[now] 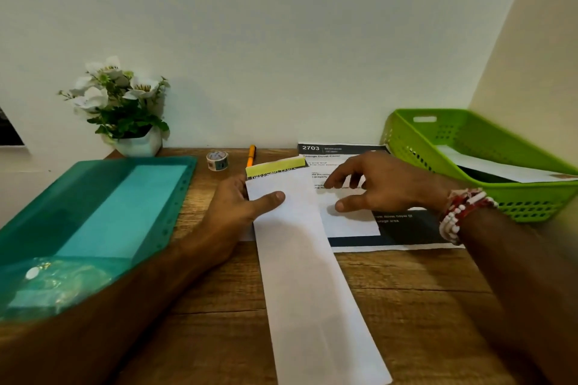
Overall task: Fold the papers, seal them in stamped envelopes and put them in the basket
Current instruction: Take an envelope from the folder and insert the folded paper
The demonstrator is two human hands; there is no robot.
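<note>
A long white folded paper (309, 275) lies lengthwise on the wooden desk (422, 306), its far end showing a yellow-green and black printed strip. My left hand (237, 209) grips its far left edge, thumb on top and fingers under. My right hand (375, 187) hovers just right of it with fingers spread and relaxed, over a printed sheet headed 2703 (344, 153). The green basket (488, 162) stands at the right against the wall with a white envelope (500, 170) inside.
A teal plastic folder (93, 222) covers the left of the desk. At the back stand a pot of white flowers (125, 109), a small tape roll (217, 160) and an orange pen (251, 156). The walls close the back and right.
</note>
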